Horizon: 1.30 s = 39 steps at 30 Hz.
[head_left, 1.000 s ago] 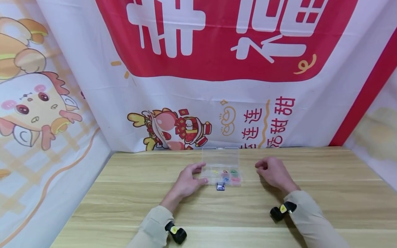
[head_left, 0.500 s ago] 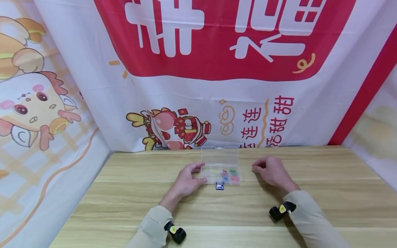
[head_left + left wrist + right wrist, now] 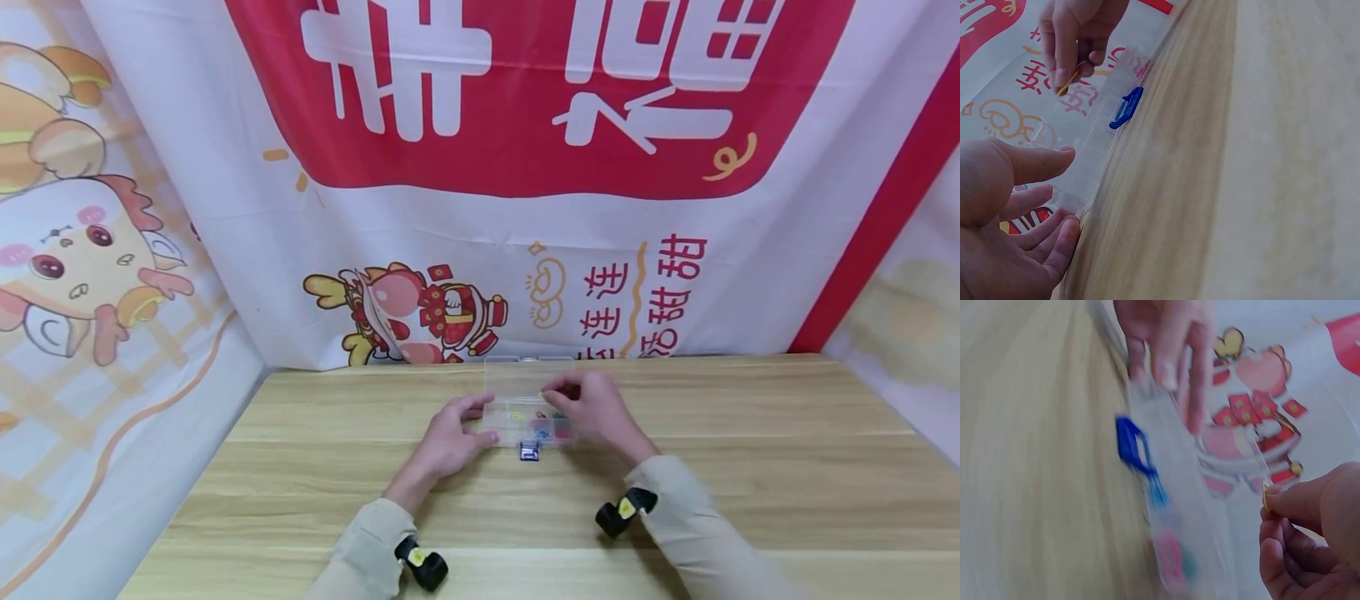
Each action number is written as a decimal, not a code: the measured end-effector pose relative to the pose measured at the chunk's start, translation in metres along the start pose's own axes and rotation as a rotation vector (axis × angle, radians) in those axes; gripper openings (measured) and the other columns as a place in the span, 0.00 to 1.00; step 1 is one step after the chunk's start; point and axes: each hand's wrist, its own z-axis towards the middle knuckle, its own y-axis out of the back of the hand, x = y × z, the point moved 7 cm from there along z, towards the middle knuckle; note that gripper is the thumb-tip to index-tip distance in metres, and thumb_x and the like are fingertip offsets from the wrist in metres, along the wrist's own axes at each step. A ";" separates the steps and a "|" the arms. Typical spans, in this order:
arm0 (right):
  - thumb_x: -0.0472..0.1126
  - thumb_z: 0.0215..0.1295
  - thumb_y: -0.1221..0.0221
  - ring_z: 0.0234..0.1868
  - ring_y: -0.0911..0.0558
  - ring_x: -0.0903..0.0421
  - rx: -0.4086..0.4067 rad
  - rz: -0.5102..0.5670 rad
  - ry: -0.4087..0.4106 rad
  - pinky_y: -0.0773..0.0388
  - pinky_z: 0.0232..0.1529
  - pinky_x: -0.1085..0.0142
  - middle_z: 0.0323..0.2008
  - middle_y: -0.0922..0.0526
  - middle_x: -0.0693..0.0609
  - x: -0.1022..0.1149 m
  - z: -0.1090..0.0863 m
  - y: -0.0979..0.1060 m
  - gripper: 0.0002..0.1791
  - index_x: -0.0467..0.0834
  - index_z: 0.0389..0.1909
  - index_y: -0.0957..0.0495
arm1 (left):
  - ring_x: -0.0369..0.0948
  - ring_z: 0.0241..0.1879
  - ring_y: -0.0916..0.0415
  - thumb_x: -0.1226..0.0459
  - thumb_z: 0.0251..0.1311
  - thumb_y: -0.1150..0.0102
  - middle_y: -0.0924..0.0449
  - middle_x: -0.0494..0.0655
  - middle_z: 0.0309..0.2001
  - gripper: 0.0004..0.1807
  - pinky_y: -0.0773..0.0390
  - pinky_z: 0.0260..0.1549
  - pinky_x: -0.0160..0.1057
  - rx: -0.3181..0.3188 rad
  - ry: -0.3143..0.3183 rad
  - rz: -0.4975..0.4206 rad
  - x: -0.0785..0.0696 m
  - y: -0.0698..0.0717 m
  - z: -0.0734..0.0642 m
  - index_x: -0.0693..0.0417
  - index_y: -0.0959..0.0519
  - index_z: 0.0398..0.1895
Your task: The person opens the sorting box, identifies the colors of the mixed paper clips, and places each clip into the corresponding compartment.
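Observation:
A clear plastic compartment box stands on the wooden table with its lid raised at the back. My left hand touches the box's left end, thumb at the front corner and fingers at the side, all fairly straight. Above the box's right half, my right hand pinches a small yellow paper clip between thumb and forefinger. Yellow pieces, blue pieces and pink pieces lie in separate compartments. The right hand hides part of the green pieces in the head view.
A blue latch juts from the box's front edge over the wooden table. Close behind the box hangs a printed red and white cloth. Black wrist cameras sit on both sleeves.
My right hand has moved left from the table beside the box to above its right half, carrying the yellow paper clip. The left hand stays at the box's left end.

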 end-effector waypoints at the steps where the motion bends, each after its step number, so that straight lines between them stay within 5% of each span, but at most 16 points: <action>1: 0.40 0.72 0.33 0.39 0.17 0.57 0.001 0.007 0.008 0.17 0.40 0.66 0.39 0.10 0.52 0.004 0.001 -0.006 0.06 0.46 0.45 0.10 | 0.51 0.61 0.22 0.66 0.62 0.27 0.24 0.58 0.69 0.36 0.16 0.59 0.48 -0.001 -0.001 -0.003 0.000 0.001 0.000 0.48 0.26 0.75; 9: 0.37 0.70 0.32 0.34 0.18 0.59 -0.022 0.020 0.027 0.18 0.37 0.65 0.35 0.10 0.52 0.018 0.010 -0.035 0.04 0.44 0.41 0.09 | 0.51 0.62 0.22 0.65 0.62 0.27 0.24 0.59 0.69 0.36 0.15 0.58 0.48 0.005 -0.008 -0.001 -0.001 0.003 -0.002 0.48 0.26 0.75; 21: 0.37 0.70 0.32 0.38 0.16 0.59 -0.037 -0.047 0.076 0.16 0.42 0.62 0.39 0.08 0.51 0.020 0.012 -0.038 0.06 0.42 0.43 0.09 | 0.55 0.67 0.24 0.66 0.61 0.27 0.24 0.61 0.69 0.36 0.18 0.63 0.54 0.007 -0.040 -0.013 -0.003 0.001 -0.002 0.53 0.25 0.74; 30: 0.41 0.73 0.34 0.42 0.17 0.57 -0.022 0.042 -0.027 0.16 0.45 0.63 0.44 0.10 0.52 0.012 0.004 -0.014 0.10 0.46 0.51 0.12 | 0.53 0.60 0.20 0.67 0.60 0.26 0.23 0.62 0.68 0.36 0.15 0.59 0.49 0.000 -0.037 -0.016 -0.002 0.001 -0.001 0.53 0.25 0.73; 39: 0.45 0.74 0.35 0.45 0.17 0.55 -0.050 -0.035 0.023 0.18 0.43 0.67 0.45 0.11 0.52 -0.006 -0.016 0.025 0.14 0.45 0.55 0.13 | 0.54 0.64 0.22 0.65 0.61 0.26 0.24 0.61 0.69 0.36 0.16 0.61 0.49 0.016 -0.049 -0.010 0.000 -0.001 0.002 0.51 0.26 0.74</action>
